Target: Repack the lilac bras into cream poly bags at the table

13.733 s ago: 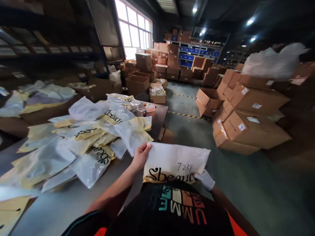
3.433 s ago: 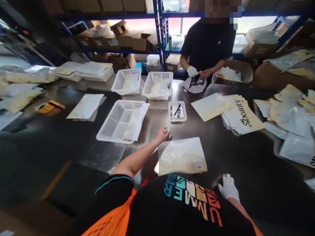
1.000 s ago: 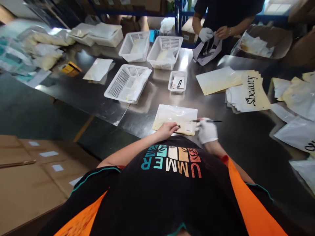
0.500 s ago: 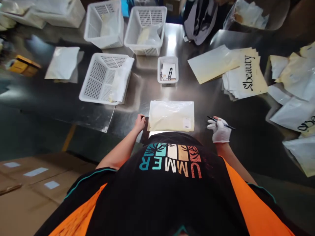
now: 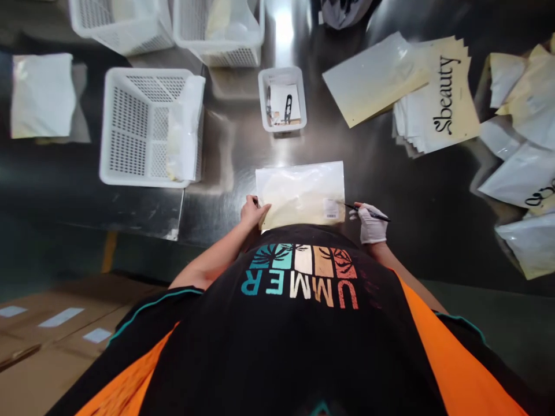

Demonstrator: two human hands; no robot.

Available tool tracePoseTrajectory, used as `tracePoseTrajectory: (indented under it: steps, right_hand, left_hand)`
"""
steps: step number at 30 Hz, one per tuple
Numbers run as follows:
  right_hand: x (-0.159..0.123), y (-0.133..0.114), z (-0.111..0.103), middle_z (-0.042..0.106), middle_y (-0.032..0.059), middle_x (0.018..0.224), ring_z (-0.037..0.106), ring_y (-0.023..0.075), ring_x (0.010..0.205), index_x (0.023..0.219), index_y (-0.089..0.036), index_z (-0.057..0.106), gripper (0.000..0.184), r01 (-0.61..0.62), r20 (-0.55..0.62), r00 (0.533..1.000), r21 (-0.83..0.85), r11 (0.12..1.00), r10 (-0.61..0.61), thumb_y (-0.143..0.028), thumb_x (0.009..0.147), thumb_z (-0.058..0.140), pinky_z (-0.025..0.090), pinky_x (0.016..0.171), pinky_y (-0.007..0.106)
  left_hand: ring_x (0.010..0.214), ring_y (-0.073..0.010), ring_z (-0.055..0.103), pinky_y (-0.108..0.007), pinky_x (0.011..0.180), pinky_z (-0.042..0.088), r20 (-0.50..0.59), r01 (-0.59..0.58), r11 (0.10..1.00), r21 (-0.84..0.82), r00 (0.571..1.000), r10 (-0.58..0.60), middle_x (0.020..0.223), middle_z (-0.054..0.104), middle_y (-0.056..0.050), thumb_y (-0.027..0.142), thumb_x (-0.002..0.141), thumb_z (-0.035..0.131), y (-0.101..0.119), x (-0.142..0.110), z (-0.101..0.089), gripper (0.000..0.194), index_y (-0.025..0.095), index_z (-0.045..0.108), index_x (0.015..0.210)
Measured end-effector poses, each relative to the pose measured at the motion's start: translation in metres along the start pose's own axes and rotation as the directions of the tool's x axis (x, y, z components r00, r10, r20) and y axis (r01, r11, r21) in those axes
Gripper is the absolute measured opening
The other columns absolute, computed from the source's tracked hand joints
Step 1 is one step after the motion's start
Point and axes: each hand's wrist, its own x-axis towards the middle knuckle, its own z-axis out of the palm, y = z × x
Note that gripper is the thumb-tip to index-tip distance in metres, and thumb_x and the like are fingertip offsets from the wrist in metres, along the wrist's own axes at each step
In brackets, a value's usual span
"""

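Note:
A clear plastic bag [image 5: 299,188] with pale yellow contents lies flat on the metal table in front of my body. Near its lower right corner is a white barcode label [image 5: 331,208]. My bare left hand [image 5: 252,211] is at the bag's left edge, thumb resting on the plastic and fingers curled around a small dark thing, mostly hidden. In a white glove, my right hand [image 5: 373,224] grips a thin black pen [image 5: 376,215]. The pen's tip points left, at the label's upper right; whether it touches is too small to tell.
White perforated baskets [image 5: 150,128] stand left and behind. A small white bin [image 5: 282,99] with black snips [image 5: 288,108] sits beyond the bag. Printed bags [image 5: 448,110] are stacked to the right, and more bags [image 5: 526,242] lie at the far right.
My right hand has moved left with the pen, from beside the bag to the label. My left thumb has come out onto the bag's left edge. The view has tilted down.

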Motion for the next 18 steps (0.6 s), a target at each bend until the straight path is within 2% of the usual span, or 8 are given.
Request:
tracePoseTrajectory:
  steps: [5,9,13,16,18]
  right_hand:
    - [-0.003,-0.003,0.006,0.081,0.0065,0.082,0.074,0.0203,0.070,0.094,-0.017,0.084,0.030,0.066,0.022,0.998,-0.172,0.983,-0.063,-0.044,0.082,0.075,0.066,0.075,0.036]
    - [-0.010,-0.002,0.014,0.084,0.0090,0.097,0.078,0.0232,0.085,0.093,-0.020,0.084,0.025,0.091,0.072,0.994,-0.201,0.975,-0.078,-0.041,0.083,0.075,0.067,0.087,0.039]
    - [-0.017,0.004,0.019,0.083,0.0098,0.099,0.079,0.0232,0.084,0.096,-0.019,0.083,0.032,0.022,0.136,0.991,-0.083,0.996,-0.010,-0.047,0.081,0.082,0.070,0.088,0.044]
    - [-0.020,0.007,0.022,0.084,0.0099,0.100,0.080,0.0232,0.086,0.097,-0.019,0.084,0.033,0.032,0.175,0.984,-0.060,0.998,-0.021,-0.048,0.080,0.085,0.070,0.092,0.045]
    - [-0.019,0.008,0.025,0.084,0.0099,0.099,0.080,0.0234,0.087,0.097,-0.019,0.084,0.032,0.058,0.207,0.978,-0.091,0.994,-0.038,-0.047,0.080,0.086,0.068,0.094,0.045]
  left_hand:
    - [0.099,-0.0270,0.069,-0.035,0.089,0.048,0.043,-0.046,0.999,0.017,0.998,0.045,0.104,0.073,-0.008,0.042,0.086,0.080,-0.011,0.013,-0.005,0.043,0.022,0.057,0.116]
    - [0.094,-0.0257,0.067,-0.034,0.087,0.048,0.040,-0.040,0.999,0.013,0.998,0.039,0.095,0.072,-0.005,0.043,0.083,0.082,-0.016,0.021,-0.006,0.032,0.023,0.060,0.095]
    - [0.081,-0.0206,0.061,-0.030,0.075,0.047,0.033,0.036,0.986,-0.162,0.999,-0.031,0.077,0.063,-0.001,0.034,0.083,0.078,-0.017,0.029,-0.001,0.026,0.023,0.056,0.077]
    - [0.076,-0.0171,0.056,-0.028,0.070,0.046,-0.032,0.098,0.936,-0.337,0.993,-0.115,0.075,0.059,0.001,0.031,0.087,0.072,-0.017,0.033,0.004,0.024,0.024,0.051,0.077]
    - [0.075,-0.0167,0.053,-0.029,0.071,0.046,-0.060,0.089,0.926,-0.366,0.991,-0.119,0.077,0.057,0.001,0.033,0.091,0.069,-0.018,0.034,0.007,0.027,0.025,0.047,0.077]
